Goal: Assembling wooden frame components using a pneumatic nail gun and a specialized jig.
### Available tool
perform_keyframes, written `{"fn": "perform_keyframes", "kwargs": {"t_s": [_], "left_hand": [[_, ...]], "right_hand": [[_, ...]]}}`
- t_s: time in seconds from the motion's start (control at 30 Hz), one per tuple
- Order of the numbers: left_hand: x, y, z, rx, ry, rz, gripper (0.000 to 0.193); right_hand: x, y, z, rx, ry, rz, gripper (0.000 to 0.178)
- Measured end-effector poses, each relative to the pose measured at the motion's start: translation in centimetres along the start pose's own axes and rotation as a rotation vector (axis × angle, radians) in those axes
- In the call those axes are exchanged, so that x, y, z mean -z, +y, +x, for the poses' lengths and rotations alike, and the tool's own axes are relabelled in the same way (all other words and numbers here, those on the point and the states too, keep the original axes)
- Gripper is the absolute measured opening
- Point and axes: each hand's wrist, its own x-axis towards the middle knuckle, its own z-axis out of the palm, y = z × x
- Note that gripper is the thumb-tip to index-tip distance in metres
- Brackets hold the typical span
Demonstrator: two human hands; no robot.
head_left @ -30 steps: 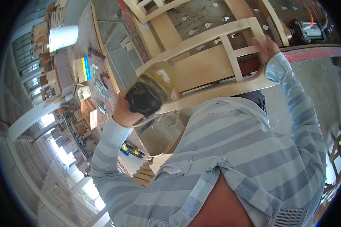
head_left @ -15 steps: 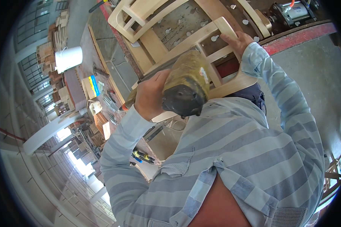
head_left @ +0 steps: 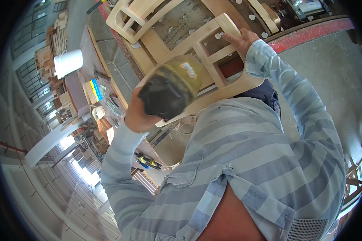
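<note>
My left hand [head_left: 140, 116] is closed around a nail gun [head_left: 185, 78] with a scuffed yellow body and a black end cap. The cap faces up toward me and hides the front of the tool and most of my fingers. Beneath and to the right of it lies a pale wooden chair frame [head_left: 219, 90] with curved rails and crossbars. My right hand [head_left: 242, 41] grips the upper right end of that frame, fingers wrapped over the rail. The frame's near side is close to my waist.
A second wooden frame [head_left: 128, 20] lies on the worn, red-edged workbench [head_left: 313, 35] at the far left. Toward the far right is a metal cylinder [head_left: 309, 6]. A white bucket [head_left: 68, 63] and a blue-and-yellow box [head_left: 93, 90] stand left, with tools [head_left: 149, 161] lower down.
The nail gun and my left hand have moved left and a little nearer, with the black cap turning further toward me. The frame and my right hand have shifted slightly left in view.
</note>
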Motion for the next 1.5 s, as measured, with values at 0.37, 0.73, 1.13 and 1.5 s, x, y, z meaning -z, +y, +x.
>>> {"fn": "perform_keyframes", "kwargs": {"t_s": [0.37,0.73,1.13,1.5], "left_hand": [[-0.8,0.5,-1.0,0.364,-0.514,0.635,0.05],[-1.6,0.5,-1.6,0.596,-0.219,0.185,0.031],[0.8,2.1,2.4,-0.164,-0.199,0.782,0.039],[-0.6,5.2,6.3,0.36,-0.05,0.163,0.021]], "right_hand": [[-0.2,0.5,0.0,0.007,0.01,0.054,0.072],[-0.1,0.2,0.1,0.004,0.018,0.018,0.073],[-0.3,0.9,0.5,0.026,-0.011,0.011,0.076],[0.6,1.6,0.9,0.099,-0.016,-0.021,0.078]]}}
